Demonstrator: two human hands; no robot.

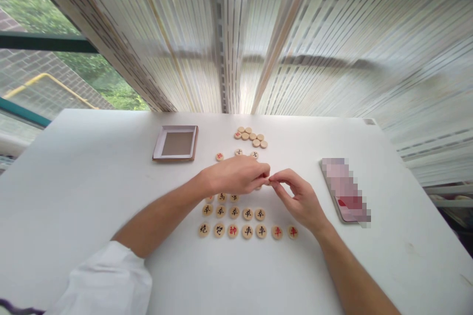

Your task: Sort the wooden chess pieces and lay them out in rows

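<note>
My right hand (295, 197) pinches a round wooden Chinese chess piece (268, 182) between thumb and fingertips. Reaching across from the left, my left hand (236, 174) is closed, its fingertips almost touching the right ones; what they hold, if anything, is hidden. Below the hands lie rows of xiangqi pieces, among them a row of black soldier pieces (234, 212) and a front row with a red general piece (232, 231) and red chariot pieces (277, 232). Some pieces are partly covered by my left hand. Just beyond it sit a red-marked piece (219, 156) and two black-marked ones.
A cluster of mostly blank-side-up pieces (253, 136) lies farther back on the white table (111, 172). An open shallow box (156, 150) stands at the back left. A phone (342, 189), partly pixelated, lies on the right. Blinds hang behind the table.
</note>
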